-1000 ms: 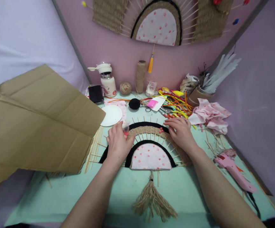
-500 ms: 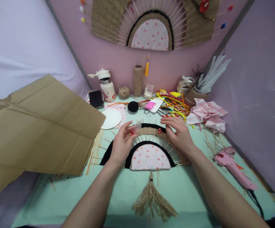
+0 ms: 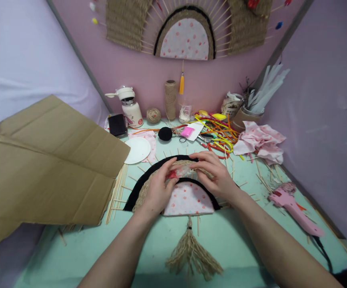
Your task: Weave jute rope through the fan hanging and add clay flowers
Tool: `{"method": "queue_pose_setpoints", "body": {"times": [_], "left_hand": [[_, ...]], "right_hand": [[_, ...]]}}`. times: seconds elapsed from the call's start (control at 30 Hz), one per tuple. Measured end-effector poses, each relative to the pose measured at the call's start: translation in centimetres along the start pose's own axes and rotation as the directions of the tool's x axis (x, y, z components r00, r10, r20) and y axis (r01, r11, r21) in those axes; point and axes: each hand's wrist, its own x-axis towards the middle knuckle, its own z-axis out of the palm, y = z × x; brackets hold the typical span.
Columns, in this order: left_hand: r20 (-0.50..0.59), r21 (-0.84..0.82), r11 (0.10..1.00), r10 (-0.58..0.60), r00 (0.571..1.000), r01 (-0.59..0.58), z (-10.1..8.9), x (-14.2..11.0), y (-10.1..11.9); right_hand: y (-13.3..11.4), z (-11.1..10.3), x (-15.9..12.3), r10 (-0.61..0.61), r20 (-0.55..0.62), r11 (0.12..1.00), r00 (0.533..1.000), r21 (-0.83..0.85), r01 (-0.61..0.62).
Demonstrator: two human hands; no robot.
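My left hand [image 3: 158,188] holds a small clear plastic bag [image 3: 179,172] with red bits inside, pinched between thumb and fingers. My right hand [image 3: 217,176] hovers at the bag's right edge with its fingers curved and apart; whether the fingertips touch the bag I cannot tell. Both hands are over a fan-shaped piece [image 3: 140,188] of thin sticks, woven twine and black edging. At its centre lies a white half-circle [image 3: 188,199] dotted with pink. A twine tassel [image 3: 191,250] hangs from its lower edge. My right hand hides part of the woven band.
At left lies a large cardboard sheet [image 3: 56,160], near thin sticks [image 3: 116,196]. A pink glue gun [image 3: 293,208] rests at right, below crumpled dotted cloth [image 3: 260,142]. Coloured pipe cleaners [image 3: 221,132], a black ball [image 3: 165,134] and a bottle [image 3: 132,112] are behind.
My right hand has moved left and down to the plastic bag. My left hand has brought the bag slightly right and lower. The camera view has shifted a little.
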Motion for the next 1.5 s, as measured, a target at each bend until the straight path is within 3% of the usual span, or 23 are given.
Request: {"method": "queue_pose_setpoints", "body": {"times": [0.1,0.3,0.47,0.67,0.8,0.97,1.13,1.23,1.37,1.5], "left_hand": [[0.074,0.02,0.997,0.079,0.994,-0.08,-0.2,-0.1,-0.3],[0.075,0.012,0.997,0.069,0.995,-0.07,-0.2,-0.2,-1.0],[0.031,-0.026,0.997,0.074,0.997,-0.073,0.2,-0.3,-1.5],[-0.058,-0.067,0.998,0.005,0.998,-0.009,-0.1,0.0,-1.4],[-0.012,-0.105,0.993,-0.057,0.998,0.055,-0.3,0.1,-1.0],[0.064,-0.309,0.925,-0.21,0.975,0.22,-0.2,0.2,-0.4],[0.119,-0.474,0.813,-0.323,0.939,0.339,-0.4,0.4,-0.2],[0.145,-0.539,0.754,-0.357,0.923,0.376,-0.4,0.4,-0.4],[0.16,-0.537,0.746,-0.368,0.916,0.394,-0.3,0.4,-0.7],[0.106,-0.582,0.724,-0.385,0.917,0.371,-0.3,0.5,-0.9]], "right_hand": [[0.0,0.0,0.0,0.003,0.042,1.0,0.999,-0.012,-0.002],[-0.1,-0.1,0.1,0.032,0.196,0.999,0.98,0.005,-0.034],[-0.2,-0.1,0.2,0.121,0.223,0.98,0.967,0.128,-0.153],[0.0,-0.2,0.1,0.169,0.324,0.926,0.931,0.271,-0.263],[0.0,-0.1,0.1,0.158,0.343,0.944,0.926,0.222,-0.244],[-0.6,0.5,0.1,0.153,0.239,0.955,0.959,0.213,-0.205],[-0.7,0.8,0.0,0.242,0.176,0.918,0.954,0.277,-0.283],[-0.8,0.7,-0.1,0.258,0.234,0.879,0.937,0.346,-0.328],[-1.1,0.4,0.0,0.173,0.376,0.871,0.91,0.373,-0.32],[-0.8,0.3,0.0,0.224,0.372,0.844,0.901,0.388,-0.37]]}}
